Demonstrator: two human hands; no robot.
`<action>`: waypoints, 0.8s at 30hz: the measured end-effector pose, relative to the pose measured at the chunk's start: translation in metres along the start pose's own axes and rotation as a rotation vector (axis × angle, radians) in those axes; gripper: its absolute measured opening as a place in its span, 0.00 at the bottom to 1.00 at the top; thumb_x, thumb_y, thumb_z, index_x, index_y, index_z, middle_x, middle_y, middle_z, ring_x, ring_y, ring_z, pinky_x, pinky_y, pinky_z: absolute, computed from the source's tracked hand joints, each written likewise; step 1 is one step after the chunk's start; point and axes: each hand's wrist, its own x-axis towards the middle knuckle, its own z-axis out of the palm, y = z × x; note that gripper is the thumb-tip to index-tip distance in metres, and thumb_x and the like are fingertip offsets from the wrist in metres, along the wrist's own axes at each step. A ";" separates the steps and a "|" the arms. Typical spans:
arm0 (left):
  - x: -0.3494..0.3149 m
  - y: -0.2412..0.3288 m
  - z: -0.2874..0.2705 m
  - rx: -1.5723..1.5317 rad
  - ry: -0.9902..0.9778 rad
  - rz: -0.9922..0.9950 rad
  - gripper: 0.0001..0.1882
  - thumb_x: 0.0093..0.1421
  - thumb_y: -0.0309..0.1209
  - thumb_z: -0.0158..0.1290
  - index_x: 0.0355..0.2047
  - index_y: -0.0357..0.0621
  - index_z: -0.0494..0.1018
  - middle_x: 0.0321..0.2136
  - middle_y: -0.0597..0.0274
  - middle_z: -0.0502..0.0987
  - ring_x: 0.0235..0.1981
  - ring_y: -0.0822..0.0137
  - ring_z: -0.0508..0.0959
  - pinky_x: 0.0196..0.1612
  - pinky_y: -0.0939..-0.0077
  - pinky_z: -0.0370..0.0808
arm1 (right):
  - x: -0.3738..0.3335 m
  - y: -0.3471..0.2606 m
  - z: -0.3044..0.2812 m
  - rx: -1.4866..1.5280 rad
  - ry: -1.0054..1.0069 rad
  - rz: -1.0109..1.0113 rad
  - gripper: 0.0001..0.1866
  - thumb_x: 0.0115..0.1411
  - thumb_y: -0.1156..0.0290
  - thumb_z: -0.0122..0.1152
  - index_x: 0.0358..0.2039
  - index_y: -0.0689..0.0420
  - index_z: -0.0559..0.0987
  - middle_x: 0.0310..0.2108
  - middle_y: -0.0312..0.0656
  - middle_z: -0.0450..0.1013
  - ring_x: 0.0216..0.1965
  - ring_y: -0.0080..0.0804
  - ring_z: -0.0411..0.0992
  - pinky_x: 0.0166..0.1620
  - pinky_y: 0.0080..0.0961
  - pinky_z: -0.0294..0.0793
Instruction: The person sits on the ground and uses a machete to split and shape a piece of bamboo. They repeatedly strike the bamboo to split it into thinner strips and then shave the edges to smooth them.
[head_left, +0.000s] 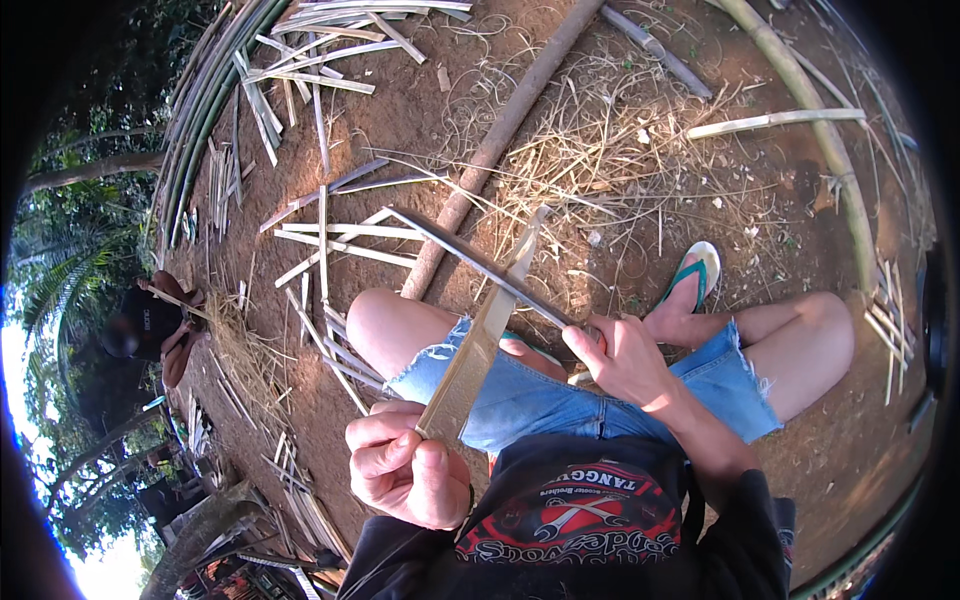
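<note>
My left hand pinches the near end of a flat, pale bamboo strip, which slants up and away to the right. Its far end looks split and ragged. My right hand is closed round the handle of a long knife, whose narrow dark blade points to the far left. The blade crosses the strip near its upper part and appears to touch it. Most of the knife's handle is hidden inside my right fist.
Thin bamboo shavings lie heaped ahead of me beside a long wooden pole. Split bamboo pieces are scattered at the left. A curved bamboo pole lies at the right. Another person sits at the far left.
</note>
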 end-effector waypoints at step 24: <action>0.004 -0.009 -0.004 -0.036 0.155 -0.007 0.11 0.60 0.26 0.60 0.43 0.40 0.76 0.35 0.54 0.73 0.32 0.60 0.75 0.37 0.71 0.75 | 0.015 0.024 0.008 0.089 -0.073 0.003 0.34 0.65 0.43 0.55 0.20 0.65 0.76 0.13 0.54 0.65 0.17 0.53 0.68 0.26 0.46 0.64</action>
